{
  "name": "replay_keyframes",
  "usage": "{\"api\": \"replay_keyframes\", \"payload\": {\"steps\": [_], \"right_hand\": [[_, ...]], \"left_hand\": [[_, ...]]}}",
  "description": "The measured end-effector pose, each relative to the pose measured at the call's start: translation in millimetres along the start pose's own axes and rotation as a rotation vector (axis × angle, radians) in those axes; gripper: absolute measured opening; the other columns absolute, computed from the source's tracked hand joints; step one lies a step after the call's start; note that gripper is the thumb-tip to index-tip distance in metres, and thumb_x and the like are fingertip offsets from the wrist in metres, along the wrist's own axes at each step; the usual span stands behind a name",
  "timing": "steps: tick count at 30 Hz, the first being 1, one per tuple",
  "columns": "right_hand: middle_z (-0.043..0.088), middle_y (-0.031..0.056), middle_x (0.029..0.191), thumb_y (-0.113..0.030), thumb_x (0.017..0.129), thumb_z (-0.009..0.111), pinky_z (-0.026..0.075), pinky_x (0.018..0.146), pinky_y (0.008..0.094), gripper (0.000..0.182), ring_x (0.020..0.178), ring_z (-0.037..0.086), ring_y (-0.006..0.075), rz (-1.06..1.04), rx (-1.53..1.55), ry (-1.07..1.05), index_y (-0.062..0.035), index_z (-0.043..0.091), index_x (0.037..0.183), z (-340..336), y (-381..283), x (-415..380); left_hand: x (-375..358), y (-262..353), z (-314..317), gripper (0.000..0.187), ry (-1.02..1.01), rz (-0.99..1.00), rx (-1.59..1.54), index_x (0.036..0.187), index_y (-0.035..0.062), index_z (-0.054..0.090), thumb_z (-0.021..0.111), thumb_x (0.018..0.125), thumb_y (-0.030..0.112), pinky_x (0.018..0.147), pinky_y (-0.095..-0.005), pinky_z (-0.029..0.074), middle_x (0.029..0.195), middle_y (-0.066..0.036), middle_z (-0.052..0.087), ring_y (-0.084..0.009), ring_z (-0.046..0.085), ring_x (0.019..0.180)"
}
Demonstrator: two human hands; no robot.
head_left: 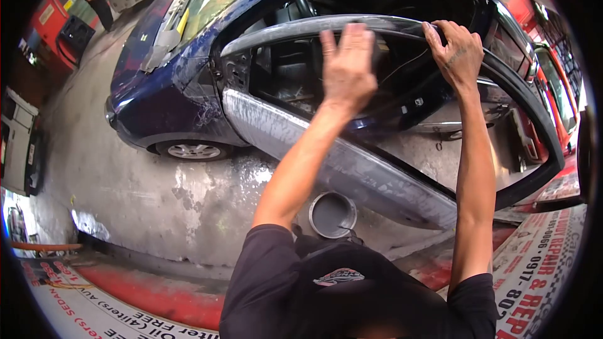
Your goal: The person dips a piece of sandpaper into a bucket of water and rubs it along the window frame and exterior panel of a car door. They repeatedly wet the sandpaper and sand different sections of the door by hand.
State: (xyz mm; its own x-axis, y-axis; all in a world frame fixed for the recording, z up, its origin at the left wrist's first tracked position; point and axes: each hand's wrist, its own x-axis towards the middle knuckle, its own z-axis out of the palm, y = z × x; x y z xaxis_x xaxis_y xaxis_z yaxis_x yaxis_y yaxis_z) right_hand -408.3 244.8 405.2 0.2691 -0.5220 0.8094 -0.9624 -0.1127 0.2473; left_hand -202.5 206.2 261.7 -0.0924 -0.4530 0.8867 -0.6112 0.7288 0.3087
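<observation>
A car door [282, 119], sanded to patchy grey, stands open from a dark blue car [151, 100]. My left hand [349, 69] is at the upper rim of its window frame, fingers stretched out and smeared by motion. Whether anything lies under that palm is hidden. Farther right, my right hand [457, 53] grips the same frame near its top, the fingers hooked over the edge. Below the door, a round bucket [333, 215] of greyish liquid sits on the floor close to my body.
A person [97, 3] in dark clothes stands at the far left back. A printed banner [534, 270] lies at the lower right, another along the lower left. The concrete floor [144, 194] has wet patches. Red vehicles [556, 88] stand on the right.
</observation>
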Motion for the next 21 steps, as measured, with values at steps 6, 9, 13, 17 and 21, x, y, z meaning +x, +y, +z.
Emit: {"api": "replay_keyframes", "payload": {"steps": [6, 9, 13, 17, 21], "right_hand": [[0.076, 0.0065, 0.084, -0.051, 0.098, 0.069, 0.047, 0.076, 0.0422, 0.043, 0.083, 0.072, 0.027, 0.03, -0.044, -0.07, -0.0113, 0.08, 0.09, -5, -2, 3], [0.077, 0.0062, 0.087, -0.051, 0.098, 0.069, 0.047, 0.077, 0.042, 0.042, 0.084, 0.072, 0.0265, 0.015, -0.028, -0.071, -0.0113, 0.08, 0.09, 0, -1, 1], [0.076, 0.0065, 0.086, -0.05, 0.098, 0.069, 0.046, 0.077, 0.0422, 0.041, 0.081, 0.071, 0.0268, 0.042, -0.046, -0.039, -0.0111, 0.081, 0.09, -2, 1, 5], [0.076, 0.0065, 0.083, -0.05, 0.098, 0.069, 0.046, 0.076, 0.0419, 0.042, 0.08, 0.07, 0.0275, 0.029, -0.058, -0.057, -0.0106, 0.08, 0.088, -2, -1, 4], [0.075, 0.0068, 0.083, -0.05, 0.098, 0.069, 0.046, 0.076, 0.0417, 0.042, 0.08, 0.07, 0.028, 0.007, -0.004, -0.023, -0.0104, 0.079, 0.086, -2, -3, 4]], "left_hand": [[15, 39, 18, 0.059, 0.048, -0.034, -0.079, 0.144, -0.014, 0.057, 0.07, 0.096, 0.018, 0.131, -0.0651, 0.014, 0.155, -0.034, 0.054, -0.0487, 0.045, 0.152], [20, 34, 9, 0.056, -0.01, -0.001, -0.113, 0.145, -0.0099, 0.059, 0.066, 0.092, 0.008, 0.132, -0.0635, 0.012, 0.155, -0.028, 0.057, -0.042, 0.046, 0.153], [2, -2, 2, 0.049, 0.048, -0.057, -0.024, 0.143, -0.0091, 0.062, 0.063, 0.102, 0.017, 0.132, -0.0631, 0.015, 0.155, -0.028, 0.057, -0.0432, 0.046, 0.153], [20, 51, 27, 0.06, 0.07, 0.014, -0.196, 0.146, -0.0109, 0.057, 0.067, 0.091, 0.012, 0.131, -0.0639, 0.017, 0.155, -0.031, 0.055, -0.047, 0.043, 0.153], [7, -1, 9, 0.053, 0.027, 0.001, -0.162, 0.146, -0.0056, 0.061, 0.064, 0.096, 0.009, 0.131, -0.0648, 0.014, 0.156, -0.024, 0.058, -0.0384, 0.046, 0.154]]}}
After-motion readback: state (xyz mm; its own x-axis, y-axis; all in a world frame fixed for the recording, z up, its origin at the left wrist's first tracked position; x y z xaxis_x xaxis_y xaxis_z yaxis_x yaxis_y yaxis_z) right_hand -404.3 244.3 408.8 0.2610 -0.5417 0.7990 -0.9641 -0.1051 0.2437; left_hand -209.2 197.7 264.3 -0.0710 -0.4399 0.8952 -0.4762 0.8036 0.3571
